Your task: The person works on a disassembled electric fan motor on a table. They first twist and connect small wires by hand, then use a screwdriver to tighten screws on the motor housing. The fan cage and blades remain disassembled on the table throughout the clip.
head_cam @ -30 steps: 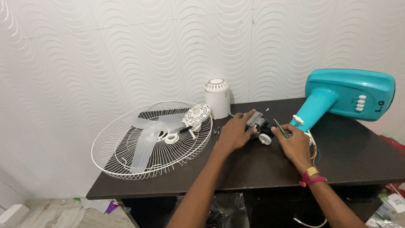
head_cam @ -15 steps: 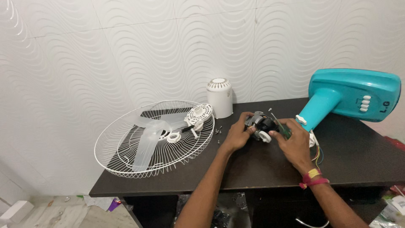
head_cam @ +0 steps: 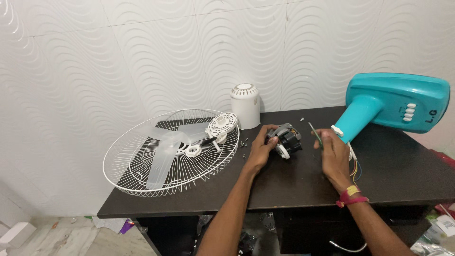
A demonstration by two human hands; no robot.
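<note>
Your left hand (head_cam: 259,150) wraps its fingers around the small grey metal fan motor (head_cam: 285,138), steadying it on the dark table left of the teal plastic fan base (head_cam: 395,102), while your right hand (head_cam: 333,154) seems to pinch a thin green-handled tool (head_cam: 314,133).

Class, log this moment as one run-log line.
left hand: grips fan motor | right hand: holds screwdriver | nearby: wire grille, teal fan base | surface: dark table

Pretty even indoor light, bright enough, nothing blown out. Soft sheen on the dark table (head_cam: 407,175) right of the teal fan base (head_cam: 397,100), only faint shadows beneath it. Sharp focus overall, slight wide-angle bending toward the edges left of it.
</note>
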